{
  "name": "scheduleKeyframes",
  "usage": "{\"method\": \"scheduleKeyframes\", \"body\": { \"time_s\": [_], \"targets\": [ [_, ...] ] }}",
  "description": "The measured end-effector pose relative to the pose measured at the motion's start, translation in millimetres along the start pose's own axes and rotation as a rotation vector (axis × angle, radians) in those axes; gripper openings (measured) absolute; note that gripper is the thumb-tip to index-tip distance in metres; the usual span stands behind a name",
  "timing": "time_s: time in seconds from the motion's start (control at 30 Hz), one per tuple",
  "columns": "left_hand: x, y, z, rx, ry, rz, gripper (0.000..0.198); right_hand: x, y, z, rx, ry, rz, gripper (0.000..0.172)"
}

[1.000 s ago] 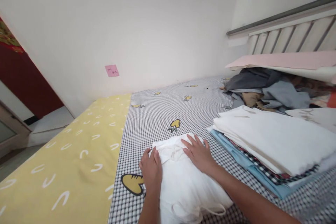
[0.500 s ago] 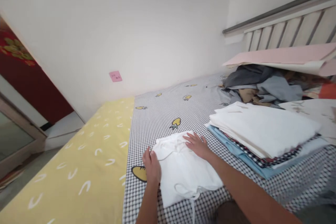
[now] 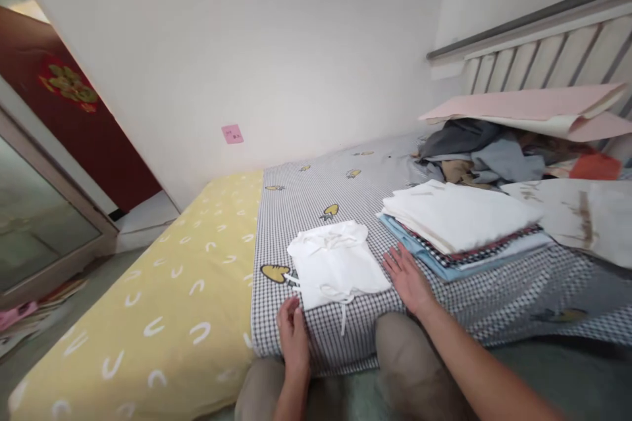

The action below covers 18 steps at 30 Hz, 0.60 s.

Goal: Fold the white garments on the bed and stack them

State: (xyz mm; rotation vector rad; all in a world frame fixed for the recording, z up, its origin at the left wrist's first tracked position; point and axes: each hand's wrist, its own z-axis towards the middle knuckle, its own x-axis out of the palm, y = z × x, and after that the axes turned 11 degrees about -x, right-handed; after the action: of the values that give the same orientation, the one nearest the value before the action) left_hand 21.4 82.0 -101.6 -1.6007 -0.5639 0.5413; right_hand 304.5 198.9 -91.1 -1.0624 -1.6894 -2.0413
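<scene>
A white garment point(image 3: 338, 266), folded into a small flat bundle, lies near the front edge of the checked sheet point(image 3: 284, 223). Thin white ties hang from its lower edge and stick out at its left. Below its lower left corner is my left hand point(image 3: 293, 327), fingers loosely extended, holding nothing. To the garment's right, my right hand point(image 3: 405, 278) is spread with the fingers apart, close to the garment's side and also empty. Just beyond it sits a stack of folded clothes, with a white folded cloth point(image 3: 464, 216) on top and a light blue one point(image 3: 412, 243) lower down.
A yellow patterned sheet point(image 3: 197, 276) covers the bed's left part. Loose dark clothes point(image 3: 469, 141) lie at the back right beneath a pink sheet point(image 3: 528, 104). A radiator point(image 3: 548, 56) stands against the wall. My knees point(image 3: 409, 355) are at the bed's front edge.
Both hands have come off the white garment, drawing back toward me, the right one also to the right. The garment now lies untouched. The view has shifted somewhat.
</scene>
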Motion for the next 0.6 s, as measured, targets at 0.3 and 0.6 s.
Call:
{"method": "scheduleKeyframes", "body": {
  "time_s": [0.3, 0.6],
  "targets": [
    [-10.8, -18, -21, -0.292, 0.105, -0.222, 0.036, -23, 16, -113, 0.124, -0.062, 0.039, 0.041],
    [8.4, -43, -21, -0.462, 0.216, -0.244, 0.029, -9, 15, -183, 0.544, 0.296, -0.053, 0.043]
  ]
}}
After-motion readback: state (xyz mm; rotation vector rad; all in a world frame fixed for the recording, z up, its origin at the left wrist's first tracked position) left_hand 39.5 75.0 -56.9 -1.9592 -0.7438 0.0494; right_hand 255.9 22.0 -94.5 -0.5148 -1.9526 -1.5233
